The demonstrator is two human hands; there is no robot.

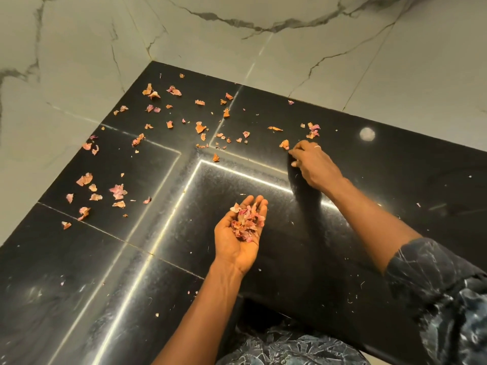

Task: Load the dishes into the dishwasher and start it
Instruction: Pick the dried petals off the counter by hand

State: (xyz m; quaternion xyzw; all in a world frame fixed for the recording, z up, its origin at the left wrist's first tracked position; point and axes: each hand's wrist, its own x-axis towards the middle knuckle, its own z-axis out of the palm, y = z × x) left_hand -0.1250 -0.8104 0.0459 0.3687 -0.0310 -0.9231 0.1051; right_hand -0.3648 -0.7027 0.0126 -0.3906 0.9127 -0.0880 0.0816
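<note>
petals point(118, 190), dry and pink-orange, lie scattered over a black slab point(408, 167). we see no dishes and no dishwasher, so we cannot say where the task's things stand: they are out of view. our mark is the lit corner point(200, 161), where two bright lines in the slab meet. most loose petals lie beyond it and to its left, and a few lie to its right. on its near side the slab shows only crumbs.

the left hand point(238, 237), on the near side of the lit corner and a little to its right, lies palm up. its fingers are nearly straight and pressed together, cupping a pile point(246, 223) of petals. the right hand point(315, 164), right of the lit corner, reaches down to the slab with fingers curled, a ring point(318, 147) on one. its tips are just beside one orange petal point(284, 144), but whether they pinch it, or anything, we cannot tell.

we judge the loading not begun, as far as this view shows: no dish is in hand, no rack or door is in sight, and the starting of the machine is wholly left. the step in hand looks like clearing petals, with many left to gather, and both hands are taken up with it. pale marble point(79, 61) borders the slab beyond the lit corner.
</note>
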